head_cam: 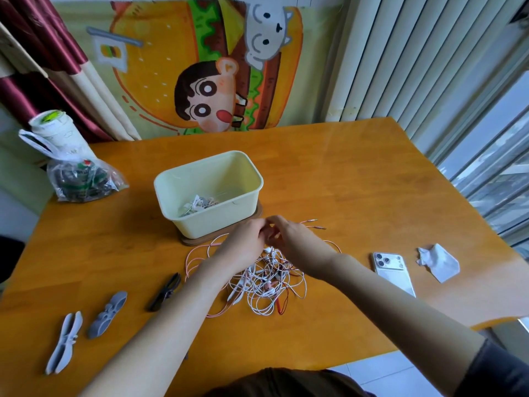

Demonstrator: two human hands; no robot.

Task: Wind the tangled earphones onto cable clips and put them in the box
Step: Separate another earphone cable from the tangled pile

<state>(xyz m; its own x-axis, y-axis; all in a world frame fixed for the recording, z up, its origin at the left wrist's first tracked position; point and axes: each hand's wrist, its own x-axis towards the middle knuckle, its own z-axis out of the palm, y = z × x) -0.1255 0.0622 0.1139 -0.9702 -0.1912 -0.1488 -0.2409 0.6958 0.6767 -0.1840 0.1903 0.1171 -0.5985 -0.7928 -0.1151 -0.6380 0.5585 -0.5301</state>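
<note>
A tangle of white, pink and red earphones (266, 285) lies on the wooden table (357, 190) in front of the pale yellow box (183, 184). The box holds some wound earphones (197, 204) at its bottom. My left hand (246, 239) and my right hand (289, 233) meet just above the far edge of the tangle, fingers pinched together on a thin cable. Two pink jack plugs (313, 224) stick out to the right of my hands. Three cable clips lie at the left: a black clip (165, 292), a grey clip (108, 315) and a lighter grey clip (65, 342).
A white phone (393, 272) lies face down at the right, with a crumpled white tissue (439, 262) beyond it. A clear plastic bag (80, 179) and a paper cup (57, 130) stand at the far left corner. A brown lid (191, 241) sits under the box.
</note>
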